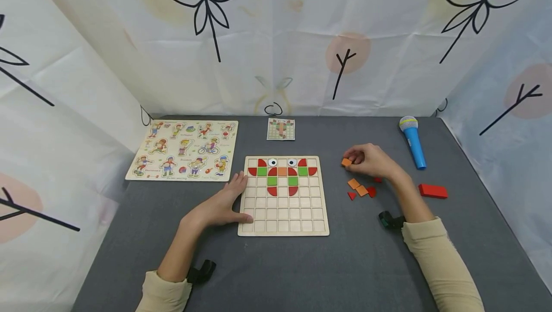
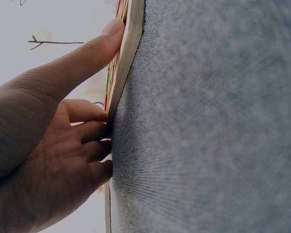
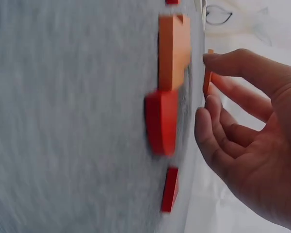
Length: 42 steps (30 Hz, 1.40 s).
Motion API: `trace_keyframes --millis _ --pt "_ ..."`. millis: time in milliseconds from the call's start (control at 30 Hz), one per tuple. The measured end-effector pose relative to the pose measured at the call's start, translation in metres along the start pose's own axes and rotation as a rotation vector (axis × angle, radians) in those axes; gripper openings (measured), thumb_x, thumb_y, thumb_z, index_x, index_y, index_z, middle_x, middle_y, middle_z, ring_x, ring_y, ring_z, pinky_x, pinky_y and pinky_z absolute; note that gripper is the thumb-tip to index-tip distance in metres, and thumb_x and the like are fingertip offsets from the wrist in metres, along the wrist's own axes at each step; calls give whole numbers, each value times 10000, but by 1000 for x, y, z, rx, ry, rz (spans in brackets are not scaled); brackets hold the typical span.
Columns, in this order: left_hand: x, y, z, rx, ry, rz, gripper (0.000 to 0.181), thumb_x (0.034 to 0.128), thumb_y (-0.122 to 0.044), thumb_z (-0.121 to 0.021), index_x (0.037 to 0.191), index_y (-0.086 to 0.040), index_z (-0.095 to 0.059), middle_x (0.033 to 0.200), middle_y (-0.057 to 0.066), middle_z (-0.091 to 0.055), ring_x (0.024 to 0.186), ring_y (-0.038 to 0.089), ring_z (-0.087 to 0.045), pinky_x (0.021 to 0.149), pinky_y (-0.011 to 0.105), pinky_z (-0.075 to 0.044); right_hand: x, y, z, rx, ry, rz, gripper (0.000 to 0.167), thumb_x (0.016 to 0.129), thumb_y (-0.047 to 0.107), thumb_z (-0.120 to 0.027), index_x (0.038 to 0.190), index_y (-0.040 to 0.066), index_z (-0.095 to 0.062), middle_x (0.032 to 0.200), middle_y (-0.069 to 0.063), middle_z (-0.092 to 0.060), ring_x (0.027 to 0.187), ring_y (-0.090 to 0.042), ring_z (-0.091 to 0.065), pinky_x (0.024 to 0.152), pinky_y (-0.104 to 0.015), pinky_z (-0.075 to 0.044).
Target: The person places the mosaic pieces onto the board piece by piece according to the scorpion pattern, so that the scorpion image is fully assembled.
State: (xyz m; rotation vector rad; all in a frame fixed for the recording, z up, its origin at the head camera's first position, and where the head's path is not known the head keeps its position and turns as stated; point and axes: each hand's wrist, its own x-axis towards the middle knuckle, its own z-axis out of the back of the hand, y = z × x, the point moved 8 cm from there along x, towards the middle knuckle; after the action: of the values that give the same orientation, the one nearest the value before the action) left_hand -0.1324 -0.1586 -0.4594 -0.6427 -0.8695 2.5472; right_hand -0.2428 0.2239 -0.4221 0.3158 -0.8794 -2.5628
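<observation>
A wooden grid board point(image 1: 282, 213) lies in the middle of the grey table, its upper rows holding red quarter-round, green and orange tiles and two eye tiles. My left hand point(image 1: 220, 205) rests at the board's left side, thumb on its lower left edge and fingers along the upper left; in the left wrist view the thumb point(image 2: 82, 60) touches the rim. To the right of the board, my right hand point(image 1: 374, 161) pinches an orange square tile point(image 1: 346, 162) between thumb and fingers, also seen edge-on in the right wrist view. Just below it lie orange tiles point(image 1: 361, 190) and red pieces point(image 1: 371, 191).
A small pattern card point(image 1: 281, 129) lies behind the board. At the back left is a picture puzzle board point(image 1: 181, 151). A blue toy microphone point(image 1: 415, 144) and a red block point(image 1: 433, 191) lie on the right. Patterned cloth walls enclose the table's back and sides.
</observation>
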Motion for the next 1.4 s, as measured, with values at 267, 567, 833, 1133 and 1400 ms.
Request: trace_keyframes --millis 267,567,833,1133,1400 --pt "4 11 -3 -40 -12 -40 1276 856 -545 -898 1733 -4 -146 1833 229 -26 1717 434 0 1360 686 -94 3 32 -19 120 -1 77 271 953 103 -828 1207 23 -780 994 -103 -745 858 -104 -646 768 -206 -560" --pt "11 26 -8 -29 -34 -61 1308 832 -611 -892 1745 -51 -143 1842 197 -33 1725 407 -7 1356 684 -120 14 74 -53 179 62 149 304 935 114 -851 1227 57 -787 998 -75 -745 864 -128 -661 791 -226 -593" --pt "5 14 -4 -62 -13 -69 1292 851 -592 -886 1735 -12 -145 1830 238 -22 1721 421 21 1371 666 -78 31 106 -84 163 141 246 300 939 106 -839 1230 53 -788 1094 -77 -794 864 -109 -654 785 -233 -585" --pt "17 36 -13 -2 -20 -11 1384 775 -741 -861 1744 -59 -145 1850 132 -19 1737 336 15 1396 611 -113 43 133 -103 19 174 288 209 961 132 -830 1148 41 -810 1088 -92 -800 883 -163 -678 807 -279 -584" --pt "17 38 -13 -9 -29 -20 1415 750 -779 -848 1744 -60 -143 1849 133 -17 1737 332 20 1395 616 -107 47 144 -112 -36 188 289 188 942 90 -825 1122 33 -824 1098 -106 -801 895 -175 -695 820 -271 -582"
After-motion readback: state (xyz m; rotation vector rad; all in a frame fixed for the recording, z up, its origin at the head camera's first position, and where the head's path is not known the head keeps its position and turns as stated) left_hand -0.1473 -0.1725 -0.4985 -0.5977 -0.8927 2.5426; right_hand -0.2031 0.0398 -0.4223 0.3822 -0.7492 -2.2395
